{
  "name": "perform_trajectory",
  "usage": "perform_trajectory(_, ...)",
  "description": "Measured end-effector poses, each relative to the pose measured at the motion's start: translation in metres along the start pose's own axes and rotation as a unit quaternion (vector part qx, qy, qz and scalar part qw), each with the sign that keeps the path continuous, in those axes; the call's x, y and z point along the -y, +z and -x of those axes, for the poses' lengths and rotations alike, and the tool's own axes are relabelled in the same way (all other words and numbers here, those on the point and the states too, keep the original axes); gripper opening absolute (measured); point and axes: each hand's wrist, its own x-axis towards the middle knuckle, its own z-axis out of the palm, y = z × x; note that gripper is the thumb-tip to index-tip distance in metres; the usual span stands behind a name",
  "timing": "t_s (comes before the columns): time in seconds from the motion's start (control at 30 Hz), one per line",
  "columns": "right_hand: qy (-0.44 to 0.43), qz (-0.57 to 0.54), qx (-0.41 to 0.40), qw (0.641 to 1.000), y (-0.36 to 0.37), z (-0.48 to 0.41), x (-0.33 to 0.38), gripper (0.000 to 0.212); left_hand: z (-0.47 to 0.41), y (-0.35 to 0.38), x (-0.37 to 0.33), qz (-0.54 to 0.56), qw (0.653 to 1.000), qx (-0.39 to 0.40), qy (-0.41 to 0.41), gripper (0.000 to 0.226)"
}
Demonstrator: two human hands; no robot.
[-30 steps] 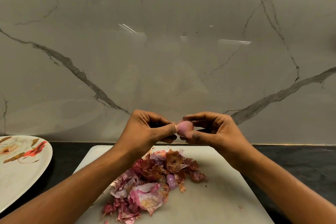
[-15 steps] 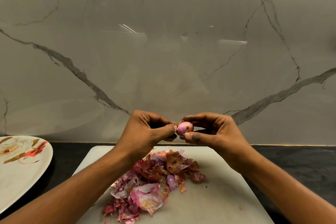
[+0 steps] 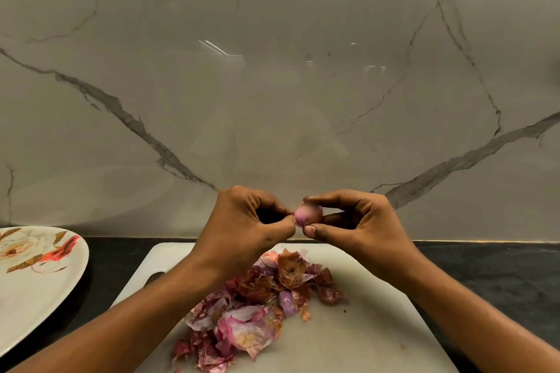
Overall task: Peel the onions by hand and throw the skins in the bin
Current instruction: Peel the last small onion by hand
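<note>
A small pink onion (image 3: 308,214) is held up above the far edge of the white cutting board (image 3: 363,327). My right hand (image 3: 357,221) pinches it between thumb and fingers. My left hand (image 3: 245,227) pinches at the onion's left end, thumb and forefinger on a bit of skin there. Below my hands a heap of red and pink onion skins (image 3: 254,306) lies on the board, with one small peeled piece among them. No bin is in view.
A white plate with a flower pattern (image 3: 33,275) sits on the dark counter (image 3: 500,275) at the left. A marble wall stands close behind the board. Bare board surface lies to the right of the skins.
The onion has been turned a little between my fingers and both hands have shifted slightly. The skin heap looks the same.
</note>
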Motion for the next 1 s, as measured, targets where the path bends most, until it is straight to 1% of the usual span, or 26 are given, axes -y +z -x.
perform_trajectory(0.23,-0.002,0.009,0.006,1.000,0.001,0.000,0.002,0.044,0.002,0.001,-0.001,-0.023,1.000,-0.003,0.015,0.005)
perform_trajectory(0.37,0.004,-0.016,0.004,1.000,0.000,-0.001,0.001,0.043,0.001,0.002,-0.001,-0.006,1.000,-0.005,-0.007,0.007)
perform_trajectory(0.53,0.004,-0.072,-0.008,0.997,-0.004,-0.002,0.005,0.043,-0.004,-0.002,0.001,0.062,0.996,-0.014,-0.062,0.006)
perform_trajectory(0.63,0.019,-0.125,-0.018,0.992,-0.008,-0.004,0.008,0.045,-0.006,-0.003,0.001,0.080,0.993,-0.021,-0.085,0.008)
perform_trajectory(0.7,0.035,-0.177,-0.009,0.984,-0.011,-0.005,0.009,0.045,-0.006,-0.003,0.002,0.087,0.991,-0.024,-0.094,0.007)
perform_trajectory(0.77,0.043,-0.197,-0.001,0.979,-0.012,-0.005,0.008,0.045,-0.006,-0.002,0.002,0.089,0.991,-0.018,-0.095,0.006)
perform_trajectory(0.87,0.049,-0.189,0.011,0.981,-0.011,-0.006,0.005,0.044,-0.005,-0.001,0.002,0.085,0.992,0.001,-0.092,0.007)
perform_trajectory(1.0,0.050,-0.157,0.020,0.986,-0.010,-0.006,0.002,0.038,-0.004,-0.001,0.003,0.073,0.995,0.010,-0.065,0.013)
